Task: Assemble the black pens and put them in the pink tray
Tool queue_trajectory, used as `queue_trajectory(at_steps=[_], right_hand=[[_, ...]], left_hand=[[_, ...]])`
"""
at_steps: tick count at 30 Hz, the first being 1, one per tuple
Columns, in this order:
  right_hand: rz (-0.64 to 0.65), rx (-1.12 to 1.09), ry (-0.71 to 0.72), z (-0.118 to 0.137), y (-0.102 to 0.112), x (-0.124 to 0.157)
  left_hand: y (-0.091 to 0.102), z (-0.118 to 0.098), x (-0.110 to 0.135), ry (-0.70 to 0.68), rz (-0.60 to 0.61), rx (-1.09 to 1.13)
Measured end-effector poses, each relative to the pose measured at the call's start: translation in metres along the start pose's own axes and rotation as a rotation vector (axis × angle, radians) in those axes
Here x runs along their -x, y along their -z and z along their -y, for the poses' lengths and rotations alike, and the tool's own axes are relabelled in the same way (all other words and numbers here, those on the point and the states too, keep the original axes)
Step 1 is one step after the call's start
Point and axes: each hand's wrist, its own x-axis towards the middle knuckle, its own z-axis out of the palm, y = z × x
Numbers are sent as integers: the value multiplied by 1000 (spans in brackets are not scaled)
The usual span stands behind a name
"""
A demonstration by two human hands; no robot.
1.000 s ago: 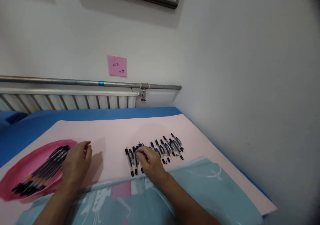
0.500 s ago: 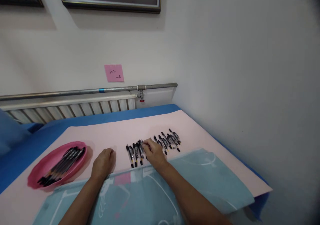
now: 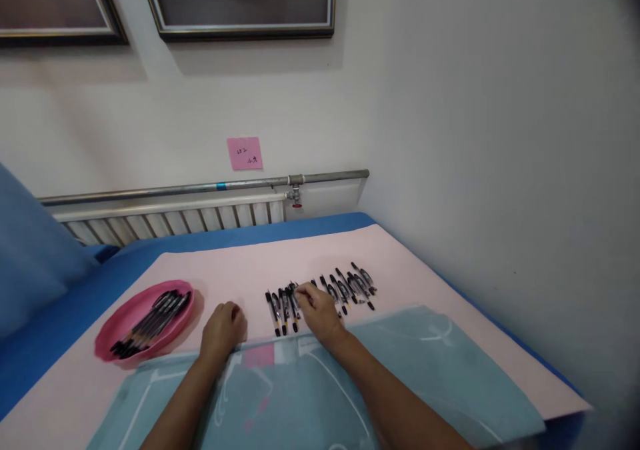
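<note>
My left hand (image 3: 223,330) rests on the pink sheet with its fingers curled closed; anything inside them is hidden. In the middle of the sheet, my right hand (image 3: 320,311) has thumb and fingers pinched together over a row of pens, covering part of it. What its fingertips hold, if anything, is too small to make out. To the left of these fingers lie several clear-barrelled pens with black ends (image 3: 284,311). More such pens (image 3: 350,287) lie slanted side by side to the right, with small black parts among them.
A pink oval tray (image 3: 103,343) at the left holds a bundle of black-ended pens (image 3: 155,323). A translucent teal cover (image 3: 430,363) lies along the near edge over the pink sheet (image 3: 240,263). Behind the table are a radiator (image 3: 175,220) and pipe (image 3: 330,177); a wall stands at right.
The view has shifted, so everything sits farther right in the picture. My right hand stays pinched over the pens, and my left hand is still curled near the row.
</note>
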Motion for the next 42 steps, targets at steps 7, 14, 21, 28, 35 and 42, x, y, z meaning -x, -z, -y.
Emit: queue_trajectory(at_steps=[7,14,21,28,35,42], right_hand=[[62,-162,-46,28,-7,-45],[-15,-229,-123,11,-10,-53],[25,-139,-41,3,2,-45],[146,196,69,7,1,-40],[288,255,-31,9,-7,-35],[364,95,-133,12,-24,-28]], left_hand=[[5,-50,-23,87,140,180],[-5,-72,-43,144,163,66],[-6,-67,-42,157,229,44],[-6,-60,-53,152,223,-20],[-2,-46,-52,284,229,1036],[5,-63,-40,254,381,1600]])
